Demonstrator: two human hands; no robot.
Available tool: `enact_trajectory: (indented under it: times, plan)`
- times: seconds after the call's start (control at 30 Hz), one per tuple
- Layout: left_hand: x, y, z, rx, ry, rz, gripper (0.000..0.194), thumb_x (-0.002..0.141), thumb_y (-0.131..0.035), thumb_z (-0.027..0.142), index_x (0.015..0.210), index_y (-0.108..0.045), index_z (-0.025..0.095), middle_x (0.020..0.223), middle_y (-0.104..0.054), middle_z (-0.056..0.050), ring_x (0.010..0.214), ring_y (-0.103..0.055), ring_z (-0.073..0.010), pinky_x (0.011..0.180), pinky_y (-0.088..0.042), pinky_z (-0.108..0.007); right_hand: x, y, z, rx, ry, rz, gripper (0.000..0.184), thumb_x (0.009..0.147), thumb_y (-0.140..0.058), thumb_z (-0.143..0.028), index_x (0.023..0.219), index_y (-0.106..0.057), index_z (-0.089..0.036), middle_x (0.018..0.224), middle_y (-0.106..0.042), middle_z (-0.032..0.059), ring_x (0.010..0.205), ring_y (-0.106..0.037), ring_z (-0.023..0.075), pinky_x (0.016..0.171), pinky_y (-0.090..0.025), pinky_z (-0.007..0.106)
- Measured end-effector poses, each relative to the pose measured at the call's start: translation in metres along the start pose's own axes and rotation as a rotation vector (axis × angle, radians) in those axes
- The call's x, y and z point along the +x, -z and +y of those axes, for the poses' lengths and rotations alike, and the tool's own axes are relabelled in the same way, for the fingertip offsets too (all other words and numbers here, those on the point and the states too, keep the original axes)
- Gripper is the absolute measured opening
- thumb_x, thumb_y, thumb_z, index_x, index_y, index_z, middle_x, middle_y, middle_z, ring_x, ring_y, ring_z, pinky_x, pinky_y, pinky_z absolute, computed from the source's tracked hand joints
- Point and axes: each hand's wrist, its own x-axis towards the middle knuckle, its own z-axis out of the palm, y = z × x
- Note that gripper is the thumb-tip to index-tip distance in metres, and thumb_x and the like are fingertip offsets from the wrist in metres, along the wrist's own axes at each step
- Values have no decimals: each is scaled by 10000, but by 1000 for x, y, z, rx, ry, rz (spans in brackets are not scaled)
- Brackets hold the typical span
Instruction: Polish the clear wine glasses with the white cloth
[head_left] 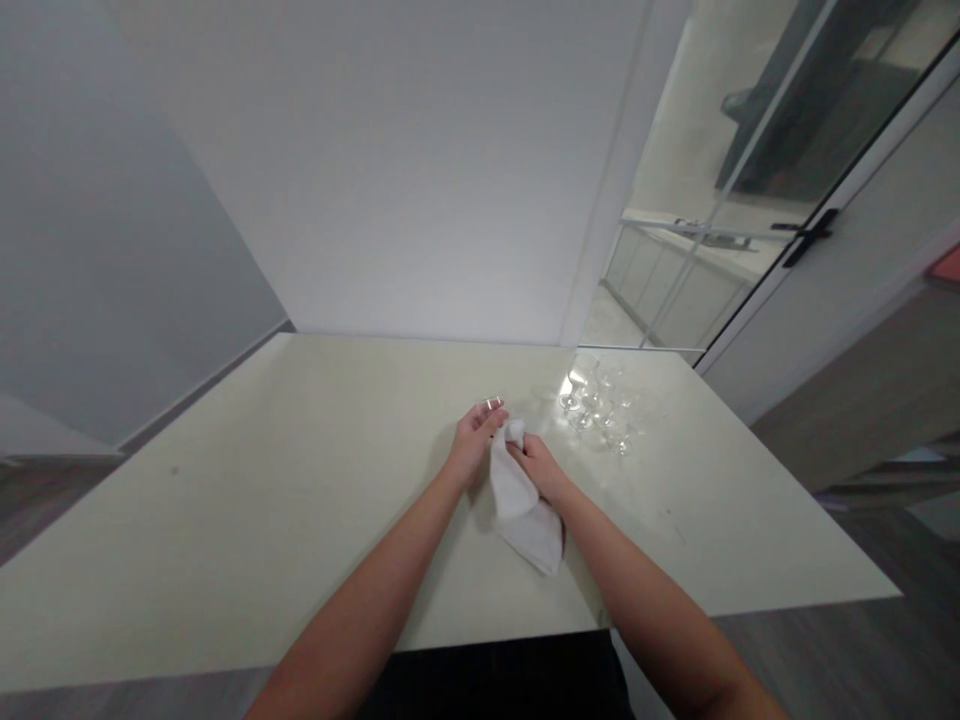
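My left hand [475, 432] is closed around a clear glass [492, 403], and only a shiny edge of it shows past the fingers. Most of that glass is hidden, so its exact shape cannot be made out. Right beside it, my right hand [536, 463] grips a white cloth [516, 495] that bunches up at the top, against the glass, and hangs down toward the table's front. To the right, beyond my right hand, several clear stemmed glasses [583, 420] stand close together on the table.
The pale table [262, 520] spreads wide on both sides. Behind it rises a white wall [420, 180]. At the right is a glass-paned door [780, 130] with a black handle [810, 238], and a counter shows through it.
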Motion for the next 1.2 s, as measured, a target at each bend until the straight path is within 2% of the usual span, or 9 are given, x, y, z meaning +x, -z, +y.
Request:
enact_trajectory:
  times: [0.07,0.23,0.3,0.47,0.57,0.8,0.93,1.07,1.2]
  plan:
    - [1,2,-1,-13,8,-19,504,659,-796,440,1060,-677,157,886,-724,-58,740,-629,-150,721,-464,-265,-7,-4,-1,110,-38,30,220,786,-561,-353,859,-644,-163,777,-645,10,724,-564,154,708,-467,275]
    - [-7,-2,3,-235,145,-259,636,687,-728,589,1141,-632,154,1040,-720,-125,827,-665,-204,766,-498,-324,-20,-4,-6,592,-286,-107,287,656,-732,-376,828,-625,-172,691,-647,-1,575,-545,131,583,-454,255]
    - [-8,-5,4,-247,152,-253,635,699,-714,601,1141,-626,155,1077,-710,-128,858,-664,-205,780,-503,-325,-20,-4,-7,649,-304,-95,289,636,-748,-377,801,-624,-174,669,-649,-3,554,-547,129,568,-448,250]
    - [4,4,3,-300,83,15,548,765,-627,641,1095,-599,205,1204,-655,-91,836,-646,-137,718,-513,-258,-5,-4,-6,592,-319,289,310,697,-698,-448,849,-649,-182,726,-692,15,687,-632,172,673,-495,274]
    - [11,14,7,-337,89,144,509,802,-565,666,1048,-581,221,1319,-584,-80,963,-644,-149,729,-524,-238,3,-2,-2,666,-279,494,295,742,-672,-430,916,-646,-194,872,-720,40,812,-657,188,736,-519,289]
    - [8,8,9,-353,-38,89,516,751,-719,521,1157,-541,259,1419,-499,-84,1060,-641,-200,772,-530,-280,6,-7,3,747,-296,309,281,774,-606,-396,961,-653,-190,975,-728,67,886,-670,210,792,-537,334]
    - [6,3,4,-234,-122,-51,622,702,-780,467,1225,-515,259,1414,-501,-127,1065,-651,-222,833,-520,-327,6,-5,12,664,-216,387,237,699,-643,-309,893,-667,-174,906,-739,68,909,-668,205,912,-493,342]
    - [2,2,6,-111,-190,-141,632,681,-811,391,1222,-519,246,1367,-542,-140,1082,-645,-223,922,-502,-361,6,1,21,509,-267,430,227,665,-656,-293,854,-665,-168,835,-734,58,825,-665,206,842,-510,356]
    - [-6,-1,20,42,-314,-121,649,656,-833,339,1223,-533,242,1312,-577,-127,1001,-667,-211,928,-509,-370,3,2,19,360,-293,388,227,704,-660,-359,812,-665,-160,766,-711,42,736,-648,188,755,-518,329]
